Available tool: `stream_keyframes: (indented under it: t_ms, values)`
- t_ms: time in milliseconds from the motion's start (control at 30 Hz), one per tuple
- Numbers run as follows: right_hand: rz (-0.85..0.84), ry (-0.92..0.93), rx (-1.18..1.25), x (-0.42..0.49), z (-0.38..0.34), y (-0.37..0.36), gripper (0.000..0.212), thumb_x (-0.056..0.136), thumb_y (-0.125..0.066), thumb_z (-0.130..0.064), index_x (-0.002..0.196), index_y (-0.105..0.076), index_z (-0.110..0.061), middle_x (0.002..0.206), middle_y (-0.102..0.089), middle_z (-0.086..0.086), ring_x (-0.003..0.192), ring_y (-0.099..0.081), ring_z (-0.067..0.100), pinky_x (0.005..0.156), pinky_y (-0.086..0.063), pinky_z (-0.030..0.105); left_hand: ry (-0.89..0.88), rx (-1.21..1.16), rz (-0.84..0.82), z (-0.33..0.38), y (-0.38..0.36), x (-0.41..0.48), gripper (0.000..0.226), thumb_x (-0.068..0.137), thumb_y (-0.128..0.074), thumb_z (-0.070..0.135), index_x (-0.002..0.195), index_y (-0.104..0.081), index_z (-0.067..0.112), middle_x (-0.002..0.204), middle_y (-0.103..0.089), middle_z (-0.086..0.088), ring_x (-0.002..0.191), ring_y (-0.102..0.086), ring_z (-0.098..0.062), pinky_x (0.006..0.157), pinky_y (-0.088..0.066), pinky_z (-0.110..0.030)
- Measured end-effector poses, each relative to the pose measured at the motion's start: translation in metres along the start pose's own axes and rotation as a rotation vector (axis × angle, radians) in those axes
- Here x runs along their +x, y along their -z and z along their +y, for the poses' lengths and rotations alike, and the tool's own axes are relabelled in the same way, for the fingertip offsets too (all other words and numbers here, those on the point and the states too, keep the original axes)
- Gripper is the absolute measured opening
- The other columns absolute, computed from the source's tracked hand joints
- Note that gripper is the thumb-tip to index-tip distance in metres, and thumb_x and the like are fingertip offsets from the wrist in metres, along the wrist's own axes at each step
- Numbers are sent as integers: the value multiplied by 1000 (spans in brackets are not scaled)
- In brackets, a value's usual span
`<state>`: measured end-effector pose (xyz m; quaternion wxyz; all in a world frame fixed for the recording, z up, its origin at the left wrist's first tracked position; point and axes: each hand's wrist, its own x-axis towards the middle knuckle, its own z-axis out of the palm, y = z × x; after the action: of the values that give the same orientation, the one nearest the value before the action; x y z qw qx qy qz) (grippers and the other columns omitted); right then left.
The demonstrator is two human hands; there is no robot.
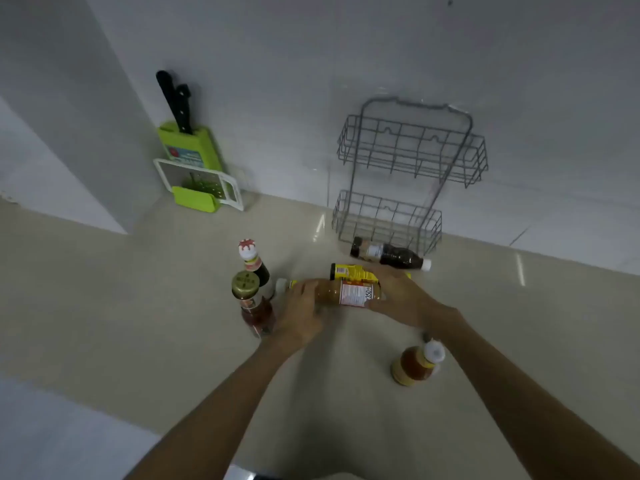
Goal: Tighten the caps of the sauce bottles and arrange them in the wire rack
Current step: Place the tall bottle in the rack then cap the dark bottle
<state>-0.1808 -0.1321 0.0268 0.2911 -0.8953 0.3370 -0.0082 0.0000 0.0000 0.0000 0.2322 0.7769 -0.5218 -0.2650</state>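
Note:
An amber sauce bottle (346, 292) with a red-and-white label lies sideways, held between both hands. My left hand (301, 313) grips its neck end near the white cap (281, 285). My right hand (398, 292) wraps its base. Behind it lies a yellow-labelled bottle (353, 271). A dark bottle (388, 254) with a white cap lies in front of the grey two-tier wire rack (408, 174), whose shelves hold nothing. To the left, a red-and-white-capped dark bottle (252, 258) and a gold-lidded red jar (251, 299) stand upright. An orange bottle (417, 363) stands at the right.
A green knife block with black handles (187, 140) and a white-framed grater (204, 185) lean on the white tiled wall at the back left. The beige counter (138, 306) stretches left and toward me.

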Motion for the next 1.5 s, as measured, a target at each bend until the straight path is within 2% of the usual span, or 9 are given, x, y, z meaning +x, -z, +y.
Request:
stream_keyframes:
  t_ms: [167,333,600,767,900,967,1100,1300,1500]
  values:
    - [-105,-33,-49,40,-4,-8,70,84,-69,-22,143,-35,-10,145,-42,13,131,-40,28,109,-35,41,11,409,-127,-17,-6,51,76,89,-57,7,152,-15,5,161,-16,-13,150,-10,-33,122,-16,-44]
    - [-169,-74,-130,65,12,-22,69,81,-71,-18,141,-38,-11,141,-44,15,129,-41,31,106,-38,48,-14,671,-140,-20,-19,68,56,87,-51,0,139,-33,5,142,-42,-15,132,-38,-34,118,-21,-45]
    - [-373,-70,-81,75,18,-27,63,72,-78,-26,127,-50,-15,118,-59,9,106,-58,26,89,-51,45,-296,552,228,-18,-22,65,40,65,-57,-3,103,-55,11,91,-63,-10,81,-60,-29,70,-51,-38]
    - [-329,-110,80,56,16,-17,82,61,-87,-22,134,-47,-14,126,-60,8,112,-58,25,93,-51,38,-726,611,361,18,0,66,27,81,-43,-2,100,-56,9,90,-64,-9,87,-61,-30,93,-47,-38]
    - [-55,-174,257,36,15,5,89,54,-89,-26,133,-46,-21,122,-62,2,112,-59,21,98,-50,39,-906,489,515,47,23,69,33,93,-42,-8,120,-59,2,124,-63,-17,121,-51,-35,111,-39,-43]
    - [85,-209,343,30,9,30,81,55,-89,-28,124,-48,-28,113,-65,-4,104,-63,17,94,-53,36,-786,214,583,58,35,69,46,87,-38,-13,129,-51,1,139,-51,-16,135,-37,-34,119,-27,-38]
    - [414,-166,374,31,-20,102,67,60,-90,-32,115,-52,-22,97,-63,-18,83,-59,-8,73,-44,7,-365,-380,519,88,55,84,63,79,-43,-19,138,-39,3,152,-35,-13,147,-21,-25,119,-15,-17]
    - [962,-32,436,83,-69,193,76,58,-89,-40,119,-51,-16,97,-61,-19,84,-62,-2,73,-46,1,1,-859,250,125,98,137,59,97,-40,15,154,-21,18,160,-24,0,146,-24,-15,109,-19,-21]
    - [887,-66,340,151,-74,199,88,53,-89,-41,127,-48,-16,111,-69,0,96,-66,18,87,-56,32,22,-988,118,133,102,163,75,82,-34,41,154,-22,23,158,-29,-3,145,-25,-20,114,-16,-32]
